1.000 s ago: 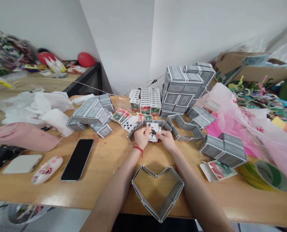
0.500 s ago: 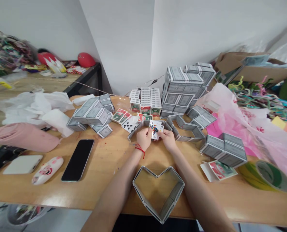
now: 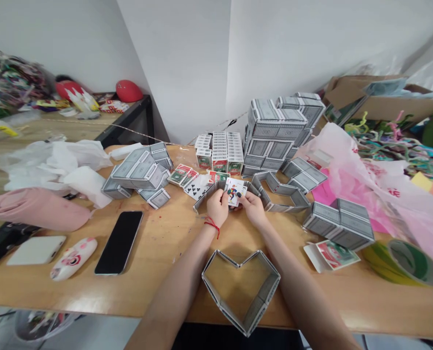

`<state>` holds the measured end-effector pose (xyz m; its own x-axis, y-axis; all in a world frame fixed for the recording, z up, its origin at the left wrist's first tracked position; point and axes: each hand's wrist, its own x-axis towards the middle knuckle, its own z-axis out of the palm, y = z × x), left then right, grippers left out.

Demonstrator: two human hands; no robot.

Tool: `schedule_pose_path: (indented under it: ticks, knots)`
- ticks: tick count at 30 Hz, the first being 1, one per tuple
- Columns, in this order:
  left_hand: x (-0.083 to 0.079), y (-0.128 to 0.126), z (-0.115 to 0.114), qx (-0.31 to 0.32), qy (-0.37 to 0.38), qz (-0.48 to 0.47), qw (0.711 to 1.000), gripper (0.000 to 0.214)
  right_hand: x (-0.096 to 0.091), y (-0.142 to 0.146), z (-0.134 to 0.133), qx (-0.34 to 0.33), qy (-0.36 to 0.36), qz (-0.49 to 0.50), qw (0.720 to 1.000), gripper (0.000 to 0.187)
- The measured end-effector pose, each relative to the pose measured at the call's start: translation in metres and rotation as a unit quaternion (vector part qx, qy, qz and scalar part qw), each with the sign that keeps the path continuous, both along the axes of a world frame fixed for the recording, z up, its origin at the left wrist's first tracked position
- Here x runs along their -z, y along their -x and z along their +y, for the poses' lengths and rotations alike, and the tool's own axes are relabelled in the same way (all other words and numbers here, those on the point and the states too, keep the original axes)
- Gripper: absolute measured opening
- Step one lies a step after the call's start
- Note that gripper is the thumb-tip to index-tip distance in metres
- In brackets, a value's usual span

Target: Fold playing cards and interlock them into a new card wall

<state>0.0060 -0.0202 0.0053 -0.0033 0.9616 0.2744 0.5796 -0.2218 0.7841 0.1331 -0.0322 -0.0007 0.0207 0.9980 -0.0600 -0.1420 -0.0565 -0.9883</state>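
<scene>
Both my hands meet over the middle of the wooden table (image 3: 172,243). My left hand (image 3: 217,208), with a red string at the wrist, and my right hand (image 3: 251,209) are closed on a small stack of playing cards (image 3: 234,191), a joker face on top. The cards are held just above an open heart-shaped frame of grey card backs (image 3: 201,200). A second heart frame (image 3: 241,290) lies near the front edge between my forearms. A third heart frame (image 3: 282,193) sits to the right of my hands.
Stacked card boxes (image 3: 219,151) and grey card blocks (image 3: 274,131) stand at the back. More grey blocks (image 3: 139,170) lie left, another block (image 3: 342,224) right. A black phone (image 3: 119,241), a mouse (image 3: 72,252), tape rolls (image 3: 406,262) and a pink plastic bag (image 3: 376,194) crowd the table.
My hands have carried the cards a little farther from me and to the right. The top joker card is now tilted up more.
</scene>
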Motion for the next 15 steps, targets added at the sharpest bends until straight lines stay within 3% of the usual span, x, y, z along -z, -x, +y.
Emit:
schedule_pose_path:
  ticks: [8,15]
  knots:
    - [0.0029,0.0046,0.0037,-0.029,-0.015,0.024,0.999,0.019,0.0027,-0.0019,0.0010,-0.035,-0.016,0.023,0.999,0.037]
    - [0.0014,0.0038,-0.0001,-0.026,-0.030,0.099,0.994,0.020,0.0015,0.0001,0.0002,-0.008,-0.010,-0.005,1.000,0.032]
